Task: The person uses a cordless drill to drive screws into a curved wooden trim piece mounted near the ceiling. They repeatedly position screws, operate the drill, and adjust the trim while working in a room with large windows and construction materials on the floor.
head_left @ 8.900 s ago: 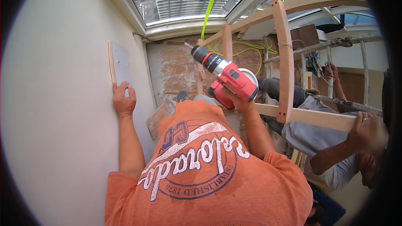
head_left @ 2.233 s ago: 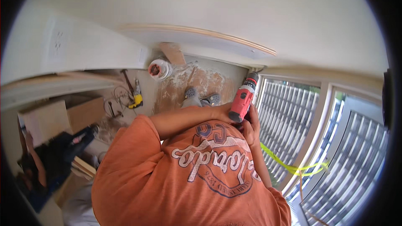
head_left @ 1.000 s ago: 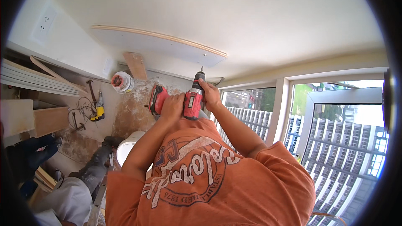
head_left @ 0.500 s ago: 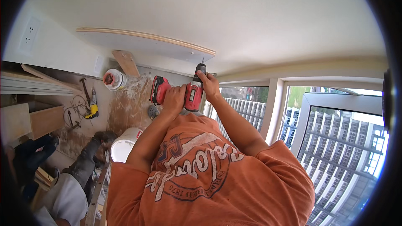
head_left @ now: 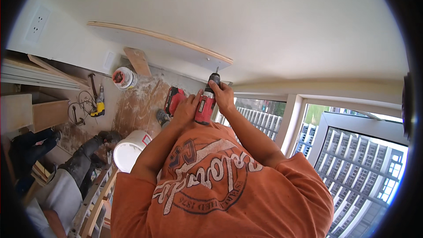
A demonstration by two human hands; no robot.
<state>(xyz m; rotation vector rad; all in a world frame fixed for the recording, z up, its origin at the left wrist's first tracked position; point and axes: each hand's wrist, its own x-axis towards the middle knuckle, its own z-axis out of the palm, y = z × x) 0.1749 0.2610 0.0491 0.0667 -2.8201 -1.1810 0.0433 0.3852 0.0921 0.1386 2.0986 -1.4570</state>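
A red and black cordless drill (head_left: 205, 106) is held in front of my chest, its bit pointing up and away. My left hand (head_left: 187, 109) wraps around its grip, beside the red battery pack (head_left: 174, 100). My right hand (head_left: 223, 95) closes around the front of the drill near the black chuck (head_left: 214, 78). Close to the bit tip is the right end of a narrow board (head_left: 176, 53) with a layered wood edge, set against the pale wall. I cannot tell whether the bit touches it. A small pale dot shows on the board's face near that end.
Below left are a white bucket (head_left: 128, 153), a smaller stained bucket (head_left: 124, 79), a yellow power tool (head_left: 99, 105) and a hammer (head_left: 92, 83). A ladder rail (head_left: 90, 202) rises beside me. Another person (head_left: 61, 198) is at lower left. An open window (head_left: 328, 136) stands right.
The whole view has shifted slightly, so the board and drill sit a little lower and further right. Both hands keep their hold. The person at lower left has moved, and an arm shows now.
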